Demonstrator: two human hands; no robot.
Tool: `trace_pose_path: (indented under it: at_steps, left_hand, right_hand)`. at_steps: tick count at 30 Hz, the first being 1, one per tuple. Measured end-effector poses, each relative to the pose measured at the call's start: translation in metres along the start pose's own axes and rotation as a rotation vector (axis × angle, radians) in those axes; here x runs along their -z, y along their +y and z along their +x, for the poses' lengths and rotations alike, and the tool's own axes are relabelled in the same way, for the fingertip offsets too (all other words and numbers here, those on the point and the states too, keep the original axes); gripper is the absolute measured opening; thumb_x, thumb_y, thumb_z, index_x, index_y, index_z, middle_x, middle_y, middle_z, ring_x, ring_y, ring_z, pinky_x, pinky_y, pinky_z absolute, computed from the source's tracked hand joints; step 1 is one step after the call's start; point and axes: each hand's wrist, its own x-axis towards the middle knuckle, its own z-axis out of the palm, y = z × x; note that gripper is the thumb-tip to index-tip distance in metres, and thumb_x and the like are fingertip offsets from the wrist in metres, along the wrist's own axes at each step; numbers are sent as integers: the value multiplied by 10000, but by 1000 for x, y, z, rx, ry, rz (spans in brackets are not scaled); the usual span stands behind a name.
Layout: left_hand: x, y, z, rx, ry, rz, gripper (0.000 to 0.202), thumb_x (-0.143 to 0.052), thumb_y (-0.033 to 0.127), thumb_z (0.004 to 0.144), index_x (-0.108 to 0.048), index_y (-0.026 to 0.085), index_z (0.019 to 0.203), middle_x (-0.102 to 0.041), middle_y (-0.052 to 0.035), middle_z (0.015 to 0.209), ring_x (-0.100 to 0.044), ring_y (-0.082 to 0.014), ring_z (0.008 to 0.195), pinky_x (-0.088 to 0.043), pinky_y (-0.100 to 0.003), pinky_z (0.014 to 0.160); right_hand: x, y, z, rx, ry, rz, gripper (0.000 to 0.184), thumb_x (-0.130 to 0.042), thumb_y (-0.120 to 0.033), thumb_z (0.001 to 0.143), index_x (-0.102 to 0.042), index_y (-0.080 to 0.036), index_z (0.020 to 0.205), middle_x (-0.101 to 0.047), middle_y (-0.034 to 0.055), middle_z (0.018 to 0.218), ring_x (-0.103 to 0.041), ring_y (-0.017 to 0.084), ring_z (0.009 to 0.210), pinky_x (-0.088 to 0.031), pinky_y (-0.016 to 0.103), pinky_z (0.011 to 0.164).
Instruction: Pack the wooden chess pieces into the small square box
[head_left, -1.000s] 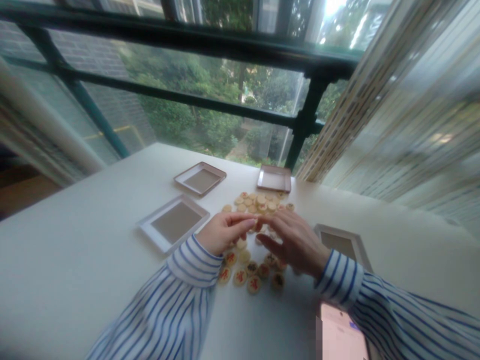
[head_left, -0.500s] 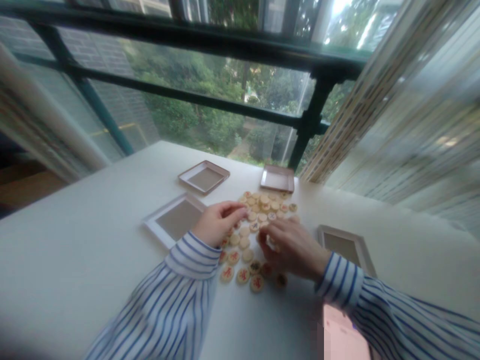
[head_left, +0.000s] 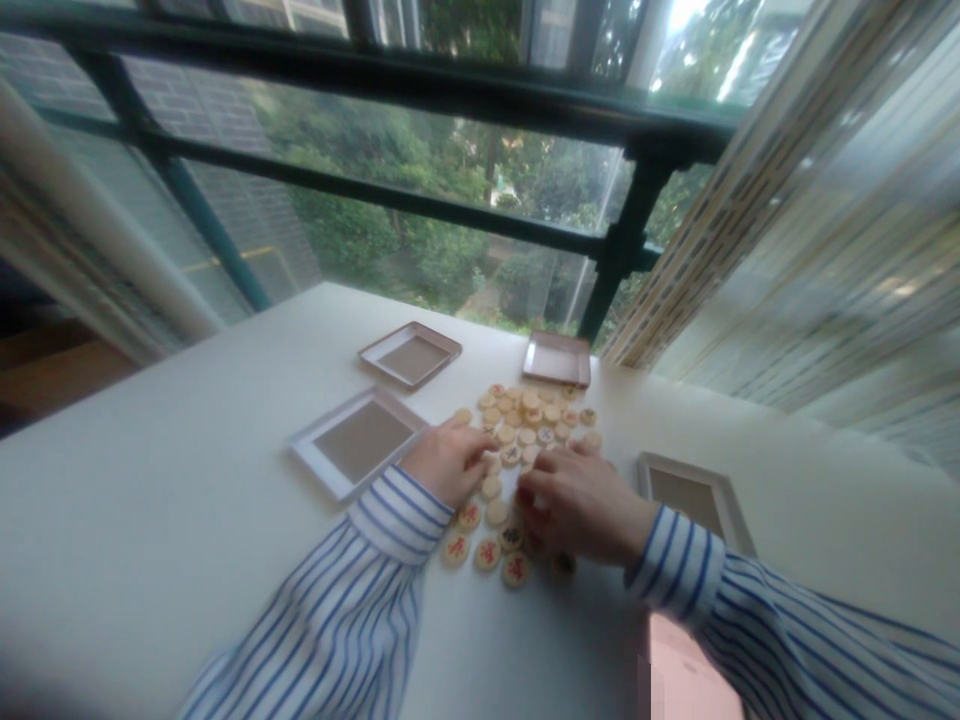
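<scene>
Round wooden Chinese chess pieces (head_left: 530,402) lie in a loose heap on the white table, some face up with red or black characters, others blank side up. Over the left edge of the heap my left hand (head_left: 448,462) is bent down, its fingers curled in among the pieces. My right hand (head_left: 581,505) rests over the right side, fingers and thumb drawn together; what they pinch, if anything, is hidden. Nearer to me lie several face-up pieces, such as a red-marked piece (head_left: 514,570) and a black-marked piece (head_left: 511,537). Both hands cover part of the heap.
Shallow trays stand around the heap: a left tray (head_left: 360,443), a far tray (head_left: 411,354), a far right tray (head_left: 556,358) and a right tray (head_left: 691,500). A pink object (head_left: 686,665) lies under my right forearm. Beyond the table edge are a window and green railing (head_left: 390,205).
My left hand has shifted slightly toward me, its fingers bending down more, uncovering a piece beside the left tray. My right hand has barely moved; its fingers look more closed.
</scene>
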Motion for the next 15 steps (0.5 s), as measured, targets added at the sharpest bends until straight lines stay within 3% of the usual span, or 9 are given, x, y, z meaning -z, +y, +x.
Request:
trace_pose_path:
  at_steps: [8,15]
  left_hand:
    - [-7,-8,-1,-79,-31,41,240,-542,217,749,-689,238,938,-673,-51,855,-594,-181,852,-448,-298,795]
    - [-8,-11,0,-97,-71,64,245,-568,231,726,-690,250,939,-664,-47,842,-591,-184,841,-446,-293,784]
  right_hand:
    - [0,2,0,43,-25,27,152,-535,-292,792,-644,-192,757,-596,44,766,-515,153,710,-284,360,770]
    - [0,3,-4,37,21,22,208,-473,-320,842,-630,-197,782,-586,38,763,-501,136,693,-297,333,770]
